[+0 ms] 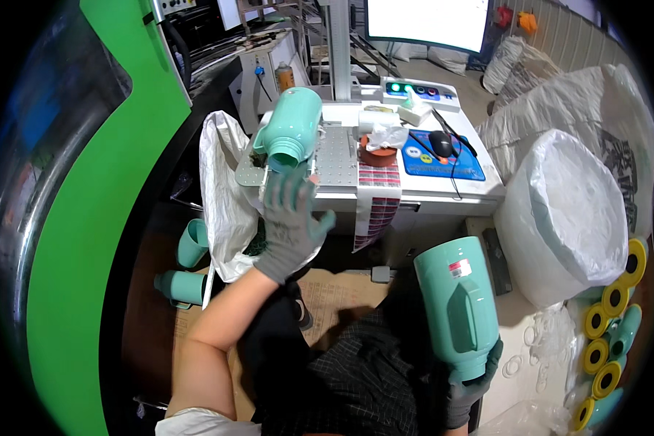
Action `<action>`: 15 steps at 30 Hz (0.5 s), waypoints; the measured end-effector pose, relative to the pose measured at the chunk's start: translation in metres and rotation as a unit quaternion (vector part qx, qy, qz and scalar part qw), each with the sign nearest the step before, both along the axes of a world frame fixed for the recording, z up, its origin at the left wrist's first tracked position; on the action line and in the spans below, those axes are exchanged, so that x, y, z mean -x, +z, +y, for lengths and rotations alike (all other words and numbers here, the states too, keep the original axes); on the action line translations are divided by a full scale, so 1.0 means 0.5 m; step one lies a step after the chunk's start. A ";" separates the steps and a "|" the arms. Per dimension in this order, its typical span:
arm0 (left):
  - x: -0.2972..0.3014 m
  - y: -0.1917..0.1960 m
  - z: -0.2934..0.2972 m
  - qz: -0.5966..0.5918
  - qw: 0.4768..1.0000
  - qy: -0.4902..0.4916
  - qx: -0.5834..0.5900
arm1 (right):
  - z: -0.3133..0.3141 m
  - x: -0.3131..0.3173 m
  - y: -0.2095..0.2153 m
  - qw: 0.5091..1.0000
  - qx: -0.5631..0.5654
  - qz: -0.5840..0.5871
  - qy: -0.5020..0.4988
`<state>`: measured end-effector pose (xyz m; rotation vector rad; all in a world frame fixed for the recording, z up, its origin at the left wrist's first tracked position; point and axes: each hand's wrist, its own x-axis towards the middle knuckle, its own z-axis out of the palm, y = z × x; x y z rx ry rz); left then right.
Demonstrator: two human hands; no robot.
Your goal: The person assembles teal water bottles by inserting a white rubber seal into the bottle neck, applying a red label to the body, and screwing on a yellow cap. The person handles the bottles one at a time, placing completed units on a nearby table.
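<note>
My left hand, in a grey glove with greenish fingertips, reaches out with its fingers apart. It is just in front of the mouth of a mint-green plastic jug. This jug lies on its side on a perforated metal plate, its open neck toward me. Down at the right, my right hand, also gloved, is closed around the neck of another mint-green jug. That jug is held neck down, with its handle facing up and a small red-and-white sticker near its base. Whether my left fingertips touch the first jug I cannot tell.
A strip of printed labels hangs over the edge of the white workbench. A mouse and button box sit there. Left are a white sack and loose jugs; right, a lined bin and yellow-rimmed pieces.
</note>
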<state>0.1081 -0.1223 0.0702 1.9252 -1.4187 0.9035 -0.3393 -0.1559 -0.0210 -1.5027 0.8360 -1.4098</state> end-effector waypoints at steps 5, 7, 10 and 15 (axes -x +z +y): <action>-0.231 -0.033 -0.045 -0.153 0.968 0.147 -0.136 | -0.092 -0.080 0.049 0.994 0.098 0.046 0.004; -0.287 -0.049 -0.063 -0.197 0.955 0.135 -0.175 | -0.129 -0.135 0.091 0.990 0.129 0.056 0.017; -0.329 -0.018 -0.038 -0.263 0.952 0.088 -0.129 | -0.183 -0.226 0.139 0.980 0.187 0.033 0.054; -0.122 0.103 0.128 -0.145 0.987 -0.057 0.026 | -0.296 -0.334 0.221 0.876 0.458 0.149 0.034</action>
